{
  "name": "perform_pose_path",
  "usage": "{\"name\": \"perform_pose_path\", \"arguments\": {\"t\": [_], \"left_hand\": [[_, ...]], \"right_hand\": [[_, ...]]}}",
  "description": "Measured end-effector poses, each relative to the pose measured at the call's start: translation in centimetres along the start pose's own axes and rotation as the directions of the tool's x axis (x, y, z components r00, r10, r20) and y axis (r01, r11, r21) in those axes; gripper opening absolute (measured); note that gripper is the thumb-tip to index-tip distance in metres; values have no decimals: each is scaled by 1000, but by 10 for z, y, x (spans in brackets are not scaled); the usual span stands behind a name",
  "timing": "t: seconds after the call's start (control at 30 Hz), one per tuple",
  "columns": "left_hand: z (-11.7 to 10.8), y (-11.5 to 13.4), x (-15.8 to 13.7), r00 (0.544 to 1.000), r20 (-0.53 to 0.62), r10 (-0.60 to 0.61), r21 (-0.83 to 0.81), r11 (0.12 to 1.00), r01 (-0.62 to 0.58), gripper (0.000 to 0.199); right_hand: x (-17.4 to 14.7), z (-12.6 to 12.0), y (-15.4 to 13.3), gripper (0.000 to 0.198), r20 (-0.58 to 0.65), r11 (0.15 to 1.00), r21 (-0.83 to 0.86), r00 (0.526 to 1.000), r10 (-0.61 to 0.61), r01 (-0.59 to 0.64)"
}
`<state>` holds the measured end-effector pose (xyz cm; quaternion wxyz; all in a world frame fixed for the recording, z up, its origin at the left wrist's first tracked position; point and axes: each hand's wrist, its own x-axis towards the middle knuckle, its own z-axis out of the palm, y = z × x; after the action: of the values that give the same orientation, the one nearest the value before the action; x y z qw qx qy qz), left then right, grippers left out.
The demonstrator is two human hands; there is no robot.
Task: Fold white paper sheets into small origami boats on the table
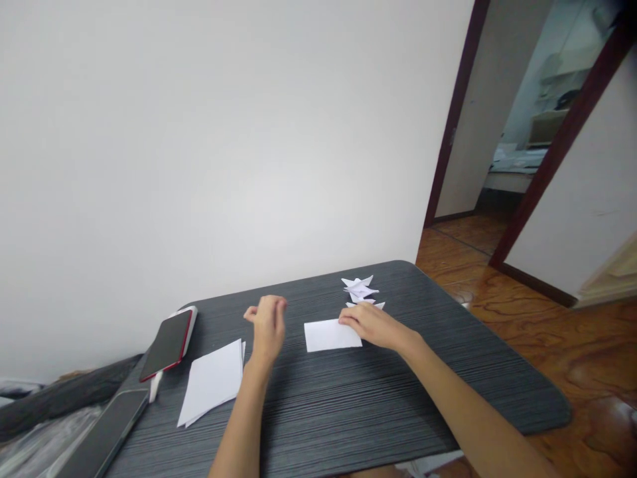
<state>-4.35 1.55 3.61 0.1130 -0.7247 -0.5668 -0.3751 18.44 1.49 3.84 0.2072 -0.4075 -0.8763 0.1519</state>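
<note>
A white rectangular sheet of paper (326, 335), apparently folded, lies flat on the dark table in the middle. My right hand (371, 324) grips its upper right corner, thumb and fingers together. To the left of that sheet, my left hand (269, 324) is held above the table, touching no paper. Its fingers are loosely bent and apart, with nothing visible in them. Just beyond my right hand sit several folded white paper shapes (359, 287) with pointed ends; the nearest is partly hidden by my hand. A small stack of white paper sheets (212, 382) rests beside my left forearm.
The dark wood-grain table (338, 411) stands against a white wall (223, 146). A tablet (168, 342) with a red edge and a dark phone-like device (107, 431) lie at its left side. Beyond the right edge are a wooden floor (587, 352) and an open doorway.
</note>
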Motion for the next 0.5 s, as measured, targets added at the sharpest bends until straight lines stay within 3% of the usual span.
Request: {"name": "perform_pose_path", "arguments": {"t": [0.03, 0.1, 0.13, 0.2, 0.4, 0.5], "left_hand": [[0, 10, -3, 984, 120, 128, -71, 990, -121, 20], [4, 30, -9, 891, 300, 341, -173, 938, -300, 20], [7, 37, -12, 852, 350, 389, -188, 920, -343, 22], [13, 43, -15, 828, 380, 412, -162, 911, -379, 28], [21, 15, -8, 871, 267, 413, -58, 909, -413, 31], [14, -4, -3, 949, 139, 284, -27, 959, -283, 32]], "right_hand": [[0, 2, -3, 30, 18, 999, -26, 999, -28, 29], [0, 7, -8, 29, 22, 994, -98, 999, -44, 46], [1, 8, -11, 29, 24, 991, -125, 999, -46, 49], [1, 9, -14, 29, 31, 988, -146, 998, -54, 58], [2, -1, -8, 30, 0, 997, -26, 997, -74, 74], [0, -6, 2, 30, -78, 998, 62, 997, -2, 7]]}}
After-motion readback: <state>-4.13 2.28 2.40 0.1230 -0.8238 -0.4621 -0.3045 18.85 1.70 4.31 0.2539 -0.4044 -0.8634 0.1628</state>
